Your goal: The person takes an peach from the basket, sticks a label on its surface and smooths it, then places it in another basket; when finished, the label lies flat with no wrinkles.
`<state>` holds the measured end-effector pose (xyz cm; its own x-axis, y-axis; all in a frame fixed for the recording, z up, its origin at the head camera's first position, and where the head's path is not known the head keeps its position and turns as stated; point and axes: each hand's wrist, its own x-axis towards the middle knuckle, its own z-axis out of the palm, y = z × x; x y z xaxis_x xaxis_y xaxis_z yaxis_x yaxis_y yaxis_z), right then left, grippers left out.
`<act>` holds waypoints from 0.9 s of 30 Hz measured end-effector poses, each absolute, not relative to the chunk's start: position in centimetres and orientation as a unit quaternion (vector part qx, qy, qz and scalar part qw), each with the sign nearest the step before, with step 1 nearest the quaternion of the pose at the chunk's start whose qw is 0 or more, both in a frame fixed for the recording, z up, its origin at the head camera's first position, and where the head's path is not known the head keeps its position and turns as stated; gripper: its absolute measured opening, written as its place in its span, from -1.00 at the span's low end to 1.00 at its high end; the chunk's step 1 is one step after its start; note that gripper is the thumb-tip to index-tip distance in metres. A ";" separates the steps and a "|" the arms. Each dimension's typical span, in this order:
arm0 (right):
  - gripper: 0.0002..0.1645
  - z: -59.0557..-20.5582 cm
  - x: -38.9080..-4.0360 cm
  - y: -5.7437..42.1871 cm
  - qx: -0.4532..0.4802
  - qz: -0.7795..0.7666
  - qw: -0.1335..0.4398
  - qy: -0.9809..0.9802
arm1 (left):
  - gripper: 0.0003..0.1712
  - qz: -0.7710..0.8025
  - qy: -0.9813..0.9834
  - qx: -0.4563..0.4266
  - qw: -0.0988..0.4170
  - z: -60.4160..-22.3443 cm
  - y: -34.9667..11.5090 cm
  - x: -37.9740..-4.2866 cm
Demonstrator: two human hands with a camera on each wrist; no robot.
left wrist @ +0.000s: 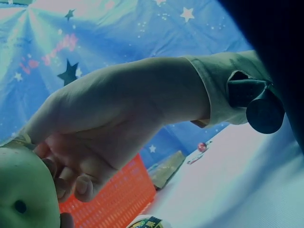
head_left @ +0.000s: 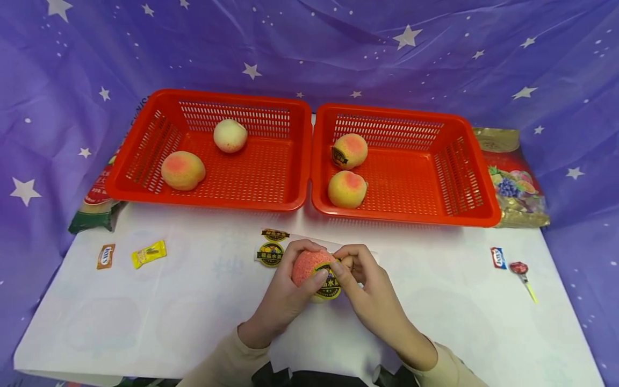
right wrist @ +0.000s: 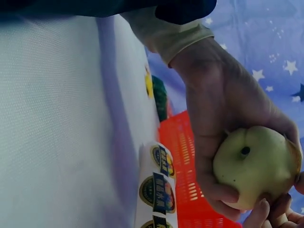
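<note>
My left hand holds a pink-and-yellow peach over the near middle of the table, fingers curled round its far side. A round black-and-yellow label sticker lies against the peach's near right side, with the left thumb on its left part. At the sticker's upper right edge, my right hand has its thumb, its other fingers curled in beside the peach. The pale underside of the peach, with a dark spot, faces the right wrist view. Just beyond the hands lies a strip of round stickers, partly covered.
Two red baskets stand side by side at the back, the left basket and right basket each with two peaches. Small candies, like the yellow packet and lollipop, lie at both sides. Printed bags, one at right, flank the baskets.
</note>
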<state>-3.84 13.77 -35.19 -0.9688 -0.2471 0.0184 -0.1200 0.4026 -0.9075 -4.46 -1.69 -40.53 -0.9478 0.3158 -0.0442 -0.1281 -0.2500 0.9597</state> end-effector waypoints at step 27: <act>-0.79 -36.9 -4.2 14.6 -0.054 -0.492 0.089 0.864 | -0.45 0.715 0.676 0.101 0.147 -40.8 -1.7 -4.3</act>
<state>-4.18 14.62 -36.90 -0.9785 -0.1801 -0.1002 -0.0057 0.5096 -0.8604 -4.30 -1.74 -40.79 -0.9364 0.3466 -0.0553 -0.0750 -0.0438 0.9962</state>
